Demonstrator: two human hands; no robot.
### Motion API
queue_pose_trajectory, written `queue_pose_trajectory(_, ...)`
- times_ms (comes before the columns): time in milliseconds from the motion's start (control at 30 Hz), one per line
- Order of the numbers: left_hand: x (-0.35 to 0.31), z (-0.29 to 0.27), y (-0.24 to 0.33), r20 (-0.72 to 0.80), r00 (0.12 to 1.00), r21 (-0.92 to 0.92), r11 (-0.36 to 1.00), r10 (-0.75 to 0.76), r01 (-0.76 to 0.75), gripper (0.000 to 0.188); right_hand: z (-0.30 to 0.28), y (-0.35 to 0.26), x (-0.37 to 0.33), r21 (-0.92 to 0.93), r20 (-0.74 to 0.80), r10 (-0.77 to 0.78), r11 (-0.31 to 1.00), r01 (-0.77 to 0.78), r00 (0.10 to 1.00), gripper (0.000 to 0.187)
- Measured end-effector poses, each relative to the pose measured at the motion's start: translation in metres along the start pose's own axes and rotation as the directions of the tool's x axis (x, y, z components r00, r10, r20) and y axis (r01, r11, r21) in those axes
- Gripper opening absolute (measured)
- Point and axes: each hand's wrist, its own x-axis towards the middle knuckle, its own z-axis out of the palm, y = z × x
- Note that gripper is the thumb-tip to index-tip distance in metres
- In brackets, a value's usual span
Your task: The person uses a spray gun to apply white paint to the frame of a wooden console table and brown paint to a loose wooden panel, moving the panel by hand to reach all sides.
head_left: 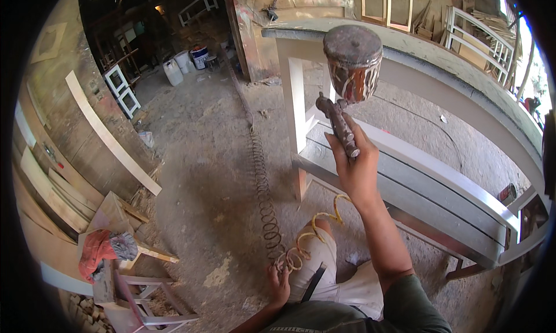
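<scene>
My right hand (357, 168) is wrapped round the handle of a paint spray gun (339, 124), held up in front of me. On top of the gun sits a paint-streaked cup (353, 63) with a dark lid. Low down by my knee, my left hand (278, 282) is closed on a coiled air hose (295, 255). The yellowish coils run up toward my right forearm, and darker coils stretch away across the floor. Beyond the gun stands a white-and-grey wooden table (399, 40) with a slatted lower shelf (405, 188), nearest to my right hand.
Wooden boards (52, 188) lean along the left wall. A red cloth (97, 255) lies on a wooden piece at lower left, beside a small frame (153, 301). Paint buckets (200, 57) and a white jug (172, 72) stand far back. A can (507, 194) is at right.
</scene>
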Motion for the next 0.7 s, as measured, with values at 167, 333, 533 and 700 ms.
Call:
queue_pose_trajectory(167,0.002,0.000,0.002,-0.002,1.000,0.013,1.000,-0.005,0.005,0.027,0.002,0.000,0.013,0.016,-0.069,-0.075,0.997,0.076,0.995,0.046)
queue_pose_trajectory(333,0.001,-0.002,0.017,0.012,0.999,-0.024,0.998,-0.051,0.051,0.026,0.007,-0.005,0.017,0.075,-0.048,-0.009,0.997,0.012,0.999,0.047)
queue_pose_trajectory(533,0.003,-0.001,0.005,0.006,1.000,0.018,1.000,-0.007,0.006,0.029,0.012,0.001,0.002,0.031,0.008,0.016,0.999,-0.016,1.000,0.047)
queue_pose_trajectory(700,0.003,0.000,-0.001,0.005,0.999,0.020,0.999,0.034,-0.035,0.032,0.014,0.015,-0.024,0.033,0.070,0.095,0.995,-0.098,0.993,0.046)
